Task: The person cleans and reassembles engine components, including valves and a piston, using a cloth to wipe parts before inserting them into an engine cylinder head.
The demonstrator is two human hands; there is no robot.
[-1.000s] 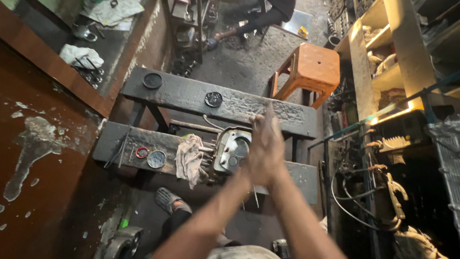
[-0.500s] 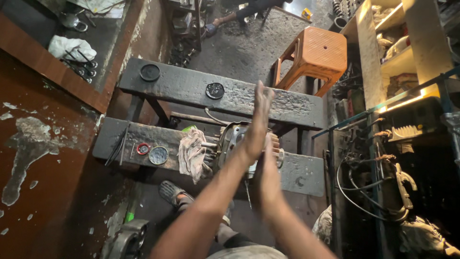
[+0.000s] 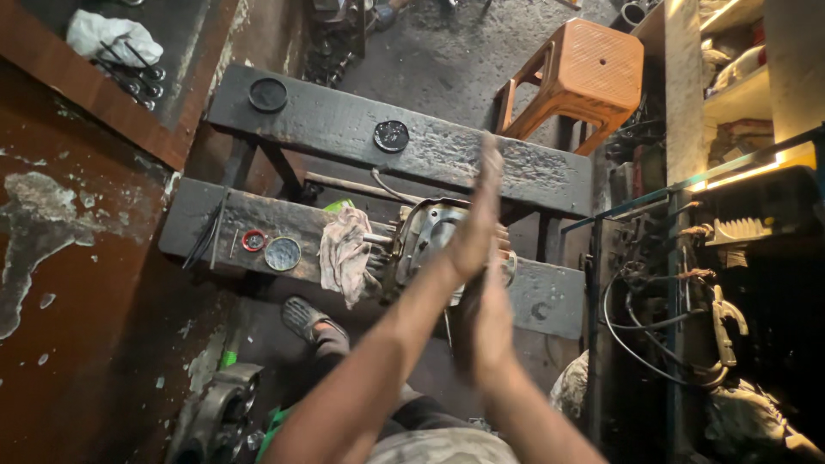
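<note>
While both palms press flat together, left hand (image 3: pixel 475 228) and right hand (image 3: pixel 491 331) open and empty, rub above the metal engine casing (image 3: pixel 423 239) on the near plank (image 3: pixel 550 296), clear of the rag (image 3: pixel 344 253).

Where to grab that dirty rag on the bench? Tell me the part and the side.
Pinch the rag at its bunched upper part lying on the plank, coming from above on its left side. Its lower end hangs over the plank edge, and the metal engine part crowds its right side.
</note>
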